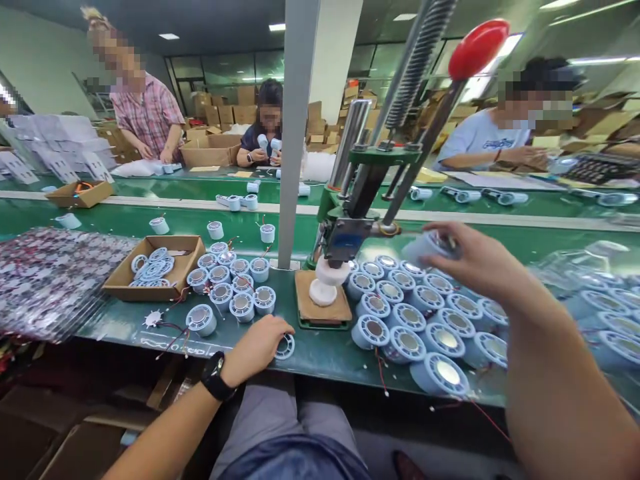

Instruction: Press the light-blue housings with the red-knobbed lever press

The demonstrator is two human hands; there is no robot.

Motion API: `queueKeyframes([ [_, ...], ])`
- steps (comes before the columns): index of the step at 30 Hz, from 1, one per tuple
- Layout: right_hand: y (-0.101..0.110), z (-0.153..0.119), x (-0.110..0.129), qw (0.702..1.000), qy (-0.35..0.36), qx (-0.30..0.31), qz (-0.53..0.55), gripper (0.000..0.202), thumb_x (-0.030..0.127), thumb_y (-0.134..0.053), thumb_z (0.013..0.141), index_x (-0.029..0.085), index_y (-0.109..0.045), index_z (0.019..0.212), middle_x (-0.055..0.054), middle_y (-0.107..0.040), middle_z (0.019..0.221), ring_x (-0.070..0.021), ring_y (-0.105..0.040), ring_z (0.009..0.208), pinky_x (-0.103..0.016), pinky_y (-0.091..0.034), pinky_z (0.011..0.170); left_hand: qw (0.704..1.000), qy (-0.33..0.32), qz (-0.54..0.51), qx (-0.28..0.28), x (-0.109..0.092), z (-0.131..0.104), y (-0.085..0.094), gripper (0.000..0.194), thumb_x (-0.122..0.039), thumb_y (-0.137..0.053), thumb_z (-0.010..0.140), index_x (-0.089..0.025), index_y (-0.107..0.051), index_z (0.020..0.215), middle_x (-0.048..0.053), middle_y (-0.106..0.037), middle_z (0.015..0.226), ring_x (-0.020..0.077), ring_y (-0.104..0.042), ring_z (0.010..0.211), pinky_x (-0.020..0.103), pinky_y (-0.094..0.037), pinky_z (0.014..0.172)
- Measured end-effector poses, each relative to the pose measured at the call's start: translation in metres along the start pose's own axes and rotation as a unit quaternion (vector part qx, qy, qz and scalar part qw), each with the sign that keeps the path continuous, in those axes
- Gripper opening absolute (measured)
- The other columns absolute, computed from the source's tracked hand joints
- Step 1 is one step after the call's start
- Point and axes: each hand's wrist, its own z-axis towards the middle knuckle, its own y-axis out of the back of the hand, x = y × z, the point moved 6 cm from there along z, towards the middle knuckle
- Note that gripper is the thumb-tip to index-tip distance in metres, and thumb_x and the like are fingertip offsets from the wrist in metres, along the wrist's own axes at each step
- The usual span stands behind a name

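My left hand (267, 340), below a black wristwatch strap, is closed on a light blue ring (285, 347) at the bench's front edge. My right hand (457, 250) is raised over the right-hand group of parts, its fingers round a blurred light blue cylinder (425, 248). Between the hands stands a green press (347, 240) with a red-knobbed lever (479, 48). Its white round die sits above a white holder (323, 292) on a brown base plate. Several blue cylinders (407, 341) with metallic discs stand right of the press, and more (242, 307) stand left of it.
A cardboard box (145, 291) of blue rings stands at the left, beside bagged parts (55, 280). A grey post (296, 133) rises behind the bench. Loose wires lie near the front edge. Three people work across the green conveyor (125, 223).
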Motion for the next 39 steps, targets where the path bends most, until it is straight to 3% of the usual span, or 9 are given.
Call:
queueKeyframes([
  [5, -0.043, -0.127, 0.094, 0.946, 0.136, 0.207, 0.209, 0.039, 0.021, -0.058, 0.077, 0.03, -0.062, 0.115, -0.008, -0.055, 0.126, -0.0224, -0.059, 0.111, -0.036, -0.051, 0.096, 0.992, 0.037, 0.05, -0.108, -0.005, -0.009, -0.014, 0.038, -0.013, -0.046, 0.093, -0.019, -0.06, 0.128, 0.012, -0.053, 0.142, 0.0255, -0.049, 0.132, 0.044, -0.044, 0.109],
  [8, -0.09, -0.159, 0.136, 0.914, 0.14, 0.275, 0.264, 0.041, 0.011, -0.053, 0.073, 0.028, -0.066, 0.109, -0.007, -0.048, 0.132, -0.0198, -0.056, 0.117, -0.034, -0.049, 0.103, 0.969, 0.129, 0.113, -0.18, -0.005, -0.021, -0.022, 0.05, -0.027, -0.065, 0.086, -0.014, -0.054, 0.134, 0.018, -0.055, 0.134, 0.0342, -0.05, 0.125, 0.053, -0.046, 0.103],
  [13, -0.124, -0.162, 0.139, 0.918, 0.132, 0.186, 0.324, 0.037, 0.001, -0.042, 0.067, 0.019, -0.065, 0.09, -0.008, -0.046, 0.134, -0.0209, -0.05, 0.127, -0.038, -0.045, 0.108, 0.972, 0.116, 0.106, -0.172, -0.001, -0.025, -0.033, 0.057, -0.021, -0.062, 0.087, -0.019, -0.046, 0.141, 0.013, -0.056, 0.136, 0.0311, -0.05, 0.125, 0.051, -0.045, 0.103],
  [20, -0.136, -0.182, 0.13, 0.952, -0.006, -0.101, 0.289, 0.061, 0.022, -0.063, 0.083, 0.022, -0.039, 0.14, -0.015, -0.045, 0.138, -0.0253, -0.047, 0.132, -0.043, -0.048, 0.106, 0.964, 0.147, -0.005, -0.221, 0.01, -0.03, -0.022, 0.047, -0.028, -0.061, 0.089, -0.018, -0.052, 0.134, 0.013, -0.062, 0.131, 0.0293, -0.056, 0.124, 0.048, -0.045, 0.106],
  [23, -0.156, -0.178, 0.145, 0.943, -0.012, -0.071, 0.324, 0.062, 0.017, -0.061, 0.082, 0.022, -0.04, 0.14, -0.012, -0.054, 0.13, -0.0215, -0.056, 0.123, -0.036, -0.052, 0.102, 0.964, 0.156, -0.07, -0.202, -0.002, -0.032, -0.013, 0.063, -0.03, -0.06, 0.091, -0.022, -0.034, 0.148, 0.01, -0.063, 0.131, 0.0246, -0.062, 0.118, 0.042, -0.051, 0.1],
  [26, -0.17, -0.175, 0.154, 0.927, 0.01, -0.026, 0.375, 0.071, 0.012, -0.06, 0.079, 0.021, -0.035, 0.145, -0.01, -0.06, 0.127, -0.0194, -0.062, 0.116, -0.033, -0.054, 0.101, 0.984, 0.069, -0.057, -0.151, -0.03, -0.026, -0.009, 0.08, -0.026, -0.06, 0.09, -0.026, -0.014, 0.155, 0.009, -0.06, 0.136, 0.024, -0.06, 0.122, 0.041, -0.049, 0.103],
  [30, -0.174, -0.175, 0.153, 0.91, 0.013, -0.002, 0.414, 0.086, 0.01, -0.059, 0.077, 0.023, -0.021, 0.153, -0.009, -0.059, 0.132, -0.0187, -0.063, 0.116, -0.031, -0.054, 0.1, 0.994, -0.002, -0.001, -0.112, -0.054, -0.017, -0.011, 0.083, -0.017, -0.061, 0.087, -0.028, -0.017, 0.155, 0.01, -0.056, 0.141, 0.0268, -0.055, 0.127, 0.043, -0.048, 0.104],
  [34, -0.173, -0.174, 0.15, 0.901, 0.001, 0.021, 0.434, 0.094, 0.008, -0.062, 0.077, 0.026, -0.014, 0.155, -0.006, -0.06, 0.132, -0.0174, -0.064, 0.116, -0.028, -0.055, 0.097, 0.994, 0.025, -0.029, -0.104, -0.054, -0.009, -0.012, 0.09, -0.012, -0.061, 0.083, -0.028, -0.012, 0.156, 0.009, -0.06, 0.135, 0.0254, -0.057, 0.124, 0.041, -0.05, 0.102],
  [39, -0.179, -0.173, 0.15, 0.897, -0.006, 0.046, 0.439, 0.094, 0.008, -0.062, 0.077, 0.022, -0.015, 0.157, -0.01, -0.058, 0.134, -0.0196, -0.062, 0.12, -0.032, -0.054, 0.1, 0.985, 0.077, -0.093, -0.121, -0.042, -0.012, -0.02, 0.082, -0.015, -0.062, 0.081, -0.025, -0.024, 0.153, 0.01, -0.057, 0.138, 0.0262, -0.055, 0.127, 0.043, -0.046, 0.107],
])
